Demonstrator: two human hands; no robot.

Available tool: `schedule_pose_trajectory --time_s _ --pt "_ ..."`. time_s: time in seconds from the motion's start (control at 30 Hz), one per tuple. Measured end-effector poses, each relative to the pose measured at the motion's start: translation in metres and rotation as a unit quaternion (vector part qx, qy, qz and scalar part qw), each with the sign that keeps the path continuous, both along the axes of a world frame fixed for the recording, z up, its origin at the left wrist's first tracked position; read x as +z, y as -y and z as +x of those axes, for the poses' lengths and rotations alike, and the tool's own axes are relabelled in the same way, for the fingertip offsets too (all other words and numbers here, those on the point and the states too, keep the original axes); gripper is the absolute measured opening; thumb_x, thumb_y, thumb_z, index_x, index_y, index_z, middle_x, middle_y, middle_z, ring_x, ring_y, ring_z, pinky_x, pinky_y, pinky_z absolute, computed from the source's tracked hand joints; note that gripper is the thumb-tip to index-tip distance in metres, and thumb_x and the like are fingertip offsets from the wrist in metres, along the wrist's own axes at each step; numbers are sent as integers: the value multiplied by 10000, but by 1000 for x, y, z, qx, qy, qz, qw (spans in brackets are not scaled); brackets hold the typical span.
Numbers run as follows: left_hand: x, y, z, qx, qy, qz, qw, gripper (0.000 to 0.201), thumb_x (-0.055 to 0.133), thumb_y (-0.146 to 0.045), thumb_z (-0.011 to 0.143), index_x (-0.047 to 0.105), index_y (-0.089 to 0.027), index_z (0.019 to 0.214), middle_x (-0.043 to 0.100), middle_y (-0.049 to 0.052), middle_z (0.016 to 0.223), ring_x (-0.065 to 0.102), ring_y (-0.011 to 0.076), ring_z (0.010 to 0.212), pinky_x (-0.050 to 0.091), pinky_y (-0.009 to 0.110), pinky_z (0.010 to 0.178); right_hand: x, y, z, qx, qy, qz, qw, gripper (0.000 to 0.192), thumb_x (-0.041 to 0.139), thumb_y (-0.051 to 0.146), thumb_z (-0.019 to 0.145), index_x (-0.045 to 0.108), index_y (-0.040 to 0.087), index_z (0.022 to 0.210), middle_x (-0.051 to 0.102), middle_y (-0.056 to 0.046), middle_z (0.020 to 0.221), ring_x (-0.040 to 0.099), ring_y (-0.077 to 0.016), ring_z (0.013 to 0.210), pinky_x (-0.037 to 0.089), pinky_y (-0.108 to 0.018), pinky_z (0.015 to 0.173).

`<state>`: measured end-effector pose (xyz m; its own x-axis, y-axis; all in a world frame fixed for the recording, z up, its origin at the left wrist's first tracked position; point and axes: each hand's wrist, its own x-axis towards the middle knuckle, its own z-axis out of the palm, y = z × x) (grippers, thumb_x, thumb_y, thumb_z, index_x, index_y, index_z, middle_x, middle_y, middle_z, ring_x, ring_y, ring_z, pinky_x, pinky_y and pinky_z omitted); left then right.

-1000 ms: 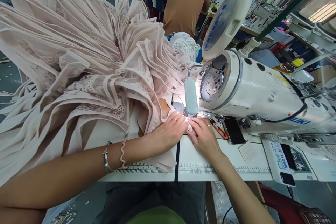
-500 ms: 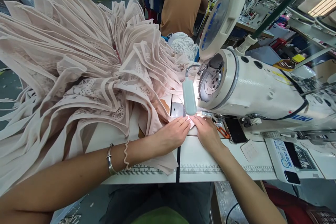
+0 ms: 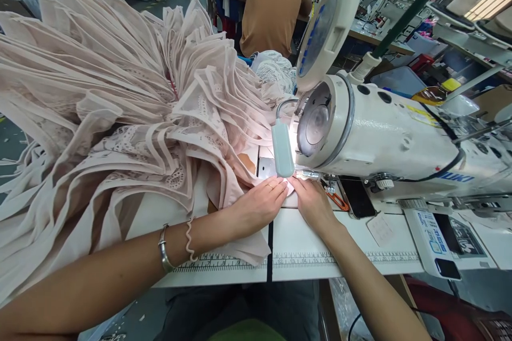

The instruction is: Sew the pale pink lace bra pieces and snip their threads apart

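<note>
My left hand (image 3: 258, 203) lies flat on a pale pink fabric piece (image 3: 240, 245) on the sewing table (image 3: 304, 240), fingertips near the needle area. My right hand (image 3: 314, 203) presses the same fabric from the right, fingertips almost touching the left ones under the small lamp (image 3: 282, 148). The white sewing machine (image 3: 384, 138) stands just behind both hands. The needle itself is hidden by the lamp and the machine head.
A big fanned stack of pink lace-trimmed garments (image 3: 120, 112) fills the table's left side. Orange snips (image 3: 338, 201) and a dark phone (image 3: 357, 198) lie right of my hands. A control panel (image 3: 440, 242) sits at the right. A person in a brown shirt (image 3: 272, 0) works beyond.
Both hands have slid forward with the fabric, closer to the needle area under the lamp. The view has shifted slightly left and down.
</note>
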<state>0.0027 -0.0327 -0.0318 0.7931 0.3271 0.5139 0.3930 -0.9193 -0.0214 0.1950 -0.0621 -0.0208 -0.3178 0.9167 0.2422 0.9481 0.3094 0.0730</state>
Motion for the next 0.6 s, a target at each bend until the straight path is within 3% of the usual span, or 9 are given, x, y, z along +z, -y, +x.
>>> schedule_pose_trajectory --time_s 0.3,0.6 --pt "2 -2 0 17 0 7 1000 327 313 -43 971 517 -4 1224 646 198 1193 599 239 1162 436 403 1051 -3 -4 4 10 -2 15 1000 457 327 83 914 640 239 1209 687 -108 1045 592 -253 1015 497 -406 903" --pt "5 -2 0 34 -11 -25 999 338 278 -35 981 513 -36 1223 649 182 1174 588 233 1153 463 372 953 11 -5 -6 -24 13 -20 999 417 365 61 882 666 235 1113 684 -105 964 586 -272 939 423 -451 929"
